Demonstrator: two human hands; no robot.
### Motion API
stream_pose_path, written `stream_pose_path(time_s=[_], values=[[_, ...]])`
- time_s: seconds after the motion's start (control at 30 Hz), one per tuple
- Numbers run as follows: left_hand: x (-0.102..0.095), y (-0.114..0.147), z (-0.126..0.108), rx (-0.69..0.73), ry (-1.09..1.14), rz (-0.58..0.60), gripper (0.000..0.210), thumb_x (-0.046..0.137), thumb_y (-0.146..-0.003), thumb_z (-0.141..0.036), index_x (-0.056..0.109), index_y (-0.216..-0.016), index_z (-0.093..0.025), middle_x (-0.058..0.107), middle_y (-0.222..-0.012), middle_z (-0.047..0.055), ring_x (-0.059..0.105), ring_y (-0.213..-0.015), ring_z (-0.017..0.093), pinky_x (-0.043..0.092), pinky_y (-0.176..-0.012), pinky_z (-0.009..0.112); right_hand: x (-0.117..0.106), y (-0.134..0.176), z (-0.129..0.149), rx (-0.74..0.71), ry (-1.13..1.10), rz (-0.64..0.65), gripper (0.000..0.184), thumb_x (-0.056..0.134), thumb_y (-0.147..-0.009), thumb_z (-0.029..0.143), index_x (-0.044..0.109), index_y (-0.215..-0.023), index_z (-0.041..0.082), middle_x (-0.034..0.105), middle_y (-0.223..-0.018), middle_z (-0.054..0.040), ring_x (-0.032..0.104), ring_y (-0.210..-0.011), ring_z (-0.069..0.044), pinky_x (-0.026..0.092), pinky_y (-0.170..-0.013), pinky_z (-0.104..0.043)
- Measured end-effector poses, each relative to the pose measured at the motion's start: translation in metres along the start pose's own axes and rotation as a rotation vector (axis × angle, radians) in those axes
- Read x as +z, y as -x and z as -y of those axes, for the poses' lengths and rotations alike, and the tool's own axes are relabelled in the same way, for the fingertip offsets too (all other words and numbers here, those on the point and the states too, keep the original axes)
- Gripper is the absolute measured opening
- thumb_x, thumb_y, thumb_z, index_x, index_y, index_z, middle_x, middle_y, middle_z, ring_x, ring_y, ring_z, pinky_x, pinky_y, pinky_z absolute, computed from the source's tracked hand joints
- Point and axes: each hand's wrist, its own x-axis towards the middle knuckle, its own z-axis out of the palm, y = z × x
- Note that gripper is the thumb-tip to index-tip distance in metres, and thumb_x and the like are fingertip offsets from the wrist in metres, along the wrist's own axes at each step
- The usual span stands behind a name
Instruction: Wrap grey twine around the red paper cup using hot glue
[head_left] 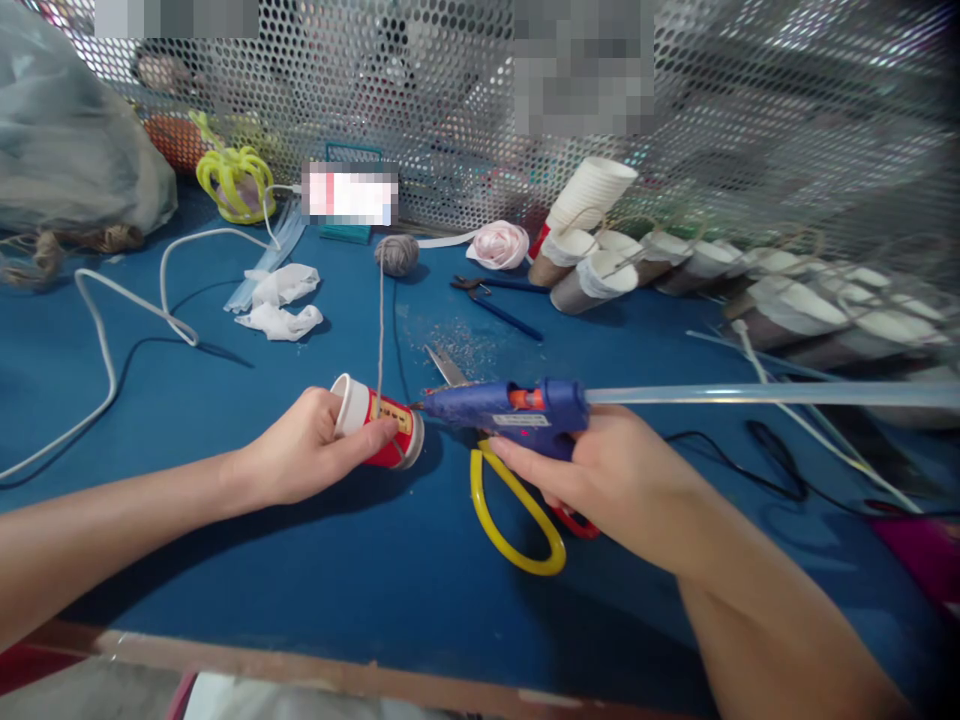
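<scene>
My left hand (311,445) is closed round a red and white paper cup (405,447), tipped on its side with its open rim to the left. Grey yarn runs from the cup up to a small ball of yarn (397,256). In my right hand (600,470) is a blue glue gun (502,410), its nozzle at the cup's base end; whether they touch I cannot tell. A long clear glue stick (750,393) sticks out of the gun's back. Under the gun lie scissors (517,515) with yellow and red handles, partly hidden by the gun and hand.
Blue-handled pliers (499,305) and a pink ribbon roll (499,245) lie beyond. Several yarn-wrapped cups (596,282) crowd the back right beside stacked paper cups (592,195). A white cable (101,330) loops at left near crumpled tissue (281,320). Perforated metal mesh (442,120) stands behind the table.
</scene>
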Motion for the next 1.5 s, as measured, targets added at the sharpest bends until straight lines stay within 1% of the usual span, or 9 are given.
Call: stream_pose_path(time_s=[0.37, 0.5, 0.63, 0.8, 0.87, 1.0, 1.2, 1.4, 1.5], values=[[0.000, -0.001, 0.003, 0.006, -0.008, 0.005, 0.039, 0.044, -0.081, -0.040, 0.052, -0.056, -0.012, 0.034, -0.051, -0.004, 0.028, -0.048, 0.007, 0.025, -0.041, 0.019, 0.001, 0.001, -0.001, 0.036, -0.043, 0.038, 0.016, 0.056, -0.073, 0.036, 0.062, -0.070, 0.021, 0.062, -0.052, 0.0028, 0.053, -0.046, -0.015, 0.044, -0.045, -0.025], [0.001, -0.001, 0.004, -0.002, -0.011, -0.008, 0.039, 0.046, -0.080, -0.040, 0.051, -0.054, -0.012, 0.033, -0.050, -0.004, 0.027, -0.047, 0.006, 0.024, -0.040, 0.019, 0.002, 0.000, -0.001, -0.026, -0.061, 0.016, 0.014, 0.056, -0.073, 0.034, 0.062, -0.068, 0.022, 0.062, -0.052, 0.0024, 0.057, -0.052, -0.017, 0.046, -0.051, -0.026], [0.001, -0.002, 0.004, -0.024, 0.034, -0.012, 0.038, 0.047, -0.080, -0.040, 0.056, -0.058, -0.011, 0.040, -0.050, -0.003, 0.032, -0.048, 0.007, 0.028, -0.042, 0.019, 0.001, 0.004, -0.003, -0.163, -0.043, -0.057, 0.014, 0.054, -0.075, 0.030, 0.065, -0.075, 0.023, 0.069, -0.071, -0.0013, 0.062, -0.063, -0.018, 0.048, -0.060, -0.027], [0.000, -0.004, 0.004, -0.049, 0.124, -0.014, 0.036, 0.049, -0.079, -0.039, 0.063, -0.065, -0.009, 0.052, -0.054, 0.000, 0.042, -0.051, 0.009, 0.036, -0.047, 0.020, -0.004, 0.013, -0.006, -0.499, 0.196, -0.172, 0.030, 0.040, -0.079, 0.030, 0.068, -0.072, 0.022, 0.052, -0.040, -0.0009, 0.048, -0.038, -0.016, 0.037, -0.042, -0.028], [-0.001, -0.005, 0.003, -0.055, 0.136, -0.017, 0.036, 0.049, -0.078, -0.039, 0.063, -0.064, -0.009, 0.054, -0.054, 0.000, 0.043, -0.051, 0.009, 0.035, -0.047, 0.019, -0.004, 0.016, -0.007, -0.555, 0.236, -0.193, 0.035, 0.036, -0.081, 0.031, 0.069, -0.075, 0.021, 0.052, -0.040, -0.0017, 0.046, -0.036, -0.016, 0.035, -0.040, -0.029], [-0.002, -0.006, 0.001, -0.047, 0.145, -0.023, 0.036, 0.051, -0.078, -0.039, 0.064, -0.062, -0.009, 0.055, -0.052, -0.001, 0.042, -0.048, 0.007, 0.034, -0.045, 0.017, -0.001, 0.022, -0.015, -0.562, 0.261, -0.163, 0.033, 0.038, -0.083, 0.029, 0.070, -0.077, 0.022, 0.059, -0.049, -0.0021, 0.050, -0.042, -0.015, 0.037, -0.043, -0.027], [-0.002, -0.007, -0.003, -0.043, 0.193, -0.025, 0.032, 0.054, -0.077, -0.035, 0.068, -0.063, -0.010, 0.061, -0.053, -0.001, 0.044, -0.046, 0.007, 0.032, -0.043, 0.016, 0.005, 0.029, -0.018, -0.548, 0.189, -0.110, 0.033, 0.037, -0.082, 0.024, 0.070, -0.075, 0.024, 0.052, -0.042, 0.0000, 0.048, -0.040, -0.015, 0.038, -0.045, -0.027], [-0.002, -0.006, -0.003, -0.073, 0.278, -0.010, 0.027, 0.055, -0.078, -0.032, 0.071, -0.070, -0.012, 0.070, -0.063, 0.001, 0.054, -0.053, 0.009, 0.037, -0.048, 0.015, 0.003, 0.029, -0.003, -0.305, 0.062, -0.074, 0.023, 0.044, -0.080, 0.022, 0.060, -0.064, 0.023, 0.056, -0.047, 0.0012, 0.047, -0.039, -0.012, 0.040, -0.040, -0.023], [-0.002, -0.006, -0.004, -0.082, 0.282, -0.013, 0.026, 0.055, -0.078, -0.031, 0.070, -0.069, -0.012, 0.069, -0.062, 0.001, 0.052, -0.051, 0.008, 0.036, -0.046, 0.015, 0.002, 0.030, -0.005, -0.298, 0.086, -0.071, 0.018, 0.047, -0.078, 0.022, 0.062, -0.068, 0.023, 0.058, -0.049, 0.0018, 0.049, -0.041, -0.013, 0.040, -0.042, -0.024]])
